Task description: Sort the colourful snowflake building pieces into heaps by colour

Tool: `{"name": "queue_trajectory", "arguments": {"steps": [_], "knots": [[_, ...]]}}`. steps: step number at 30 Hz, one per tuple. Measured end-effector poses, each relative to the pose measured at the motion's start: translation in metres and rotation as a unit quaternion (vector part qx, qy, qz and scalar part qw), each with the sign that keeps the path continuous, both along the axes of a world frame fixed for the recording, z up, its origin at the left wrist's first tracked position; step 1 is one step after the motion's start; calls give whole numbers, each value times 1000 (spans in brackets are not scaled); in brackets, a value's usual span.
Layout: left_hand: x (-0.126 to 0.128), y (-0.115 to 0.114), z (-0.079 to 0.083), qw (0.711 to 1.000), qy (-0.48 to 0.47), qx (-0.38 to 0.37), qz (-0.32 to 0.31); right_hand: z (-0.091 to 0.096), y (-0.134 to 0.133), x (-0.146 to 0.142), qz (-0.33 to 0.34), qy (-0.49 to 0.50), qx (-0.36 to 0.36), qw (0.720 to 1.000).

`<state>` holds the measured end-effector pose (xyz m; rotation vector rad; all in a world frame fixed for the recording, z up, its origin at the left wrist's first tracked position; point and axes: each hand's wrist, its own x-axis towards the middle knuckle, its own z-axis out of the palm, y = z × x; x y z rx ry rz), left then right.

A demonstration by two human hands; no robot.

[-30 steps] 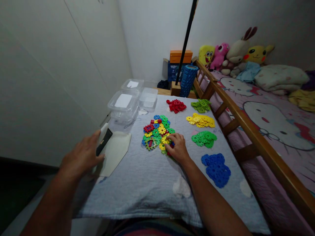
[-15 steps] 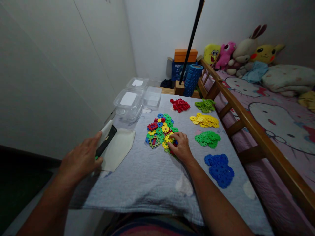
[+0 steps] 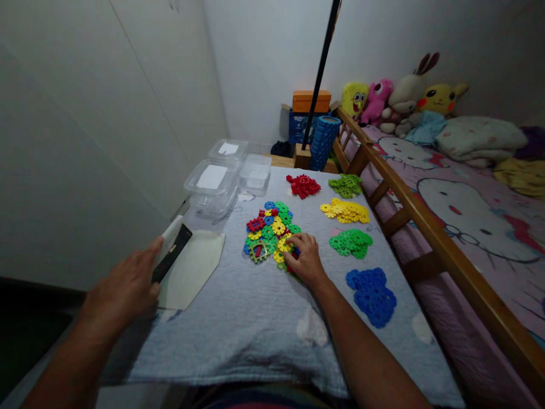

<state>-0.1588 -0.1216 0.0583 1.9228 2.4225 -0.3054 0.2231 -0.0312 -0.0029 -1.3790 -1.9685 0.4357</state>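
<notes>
My left hand (image 3: 123, 289) is closed around a black bar-shaped object (image 3: 172, 255) with a small pale tab, together with a folded white sheet (image 3: 171, 234); its exact kind is unclear. Beneath it a pale sheet (image 3: 196, 264) lies flat on the cloth. My right hand (image 3: 307, 258) rests at the right edge of a mixed pile of plastic snowflake discs (image 3: 267, 232). Its thumb and fingers are curved but apart, over yellow discs (image 3: 284, 244). Single-colour heaps lie to the right: red (image 3: 304, 186), light green (image 3: 345, 186), yellow (image 3: 346, 211), green (image 3: 351, 243) and blue (image 3: 372, 296).
Clear plastic boxes (image 3: 213, 193), some with white labels, stand at the table's back left. A grey-blue cloth (image 3: 238, 335) covers the table. A wooden bed rail (image 3: 421, 233) runs along the right side. Behind stand a black pole (image 3: 317, 91) and a blue foam roller (image 3: 324, 142).
The view has shifted slightly. My left hand keeps its hold on the black object and sheet, and my right hand remains at the mixed pile with little finger movement.
</notes>
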Motion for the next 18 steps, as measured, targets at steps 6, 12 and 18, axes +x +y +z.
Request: {"name": "queue_trajectory", "arguments": {"steps": [6,12,18], "knots": [[-4,1,-3,1000,8,9,-23,0,0,1,-5,0,-6,1000],[-3,1,-2,1000,1,9,-10,1,2,1,-19,-13,-10,1000],[-5,0,0,1000,-7,19,-14,1,1,0,-17,-26,-12,999]]}}
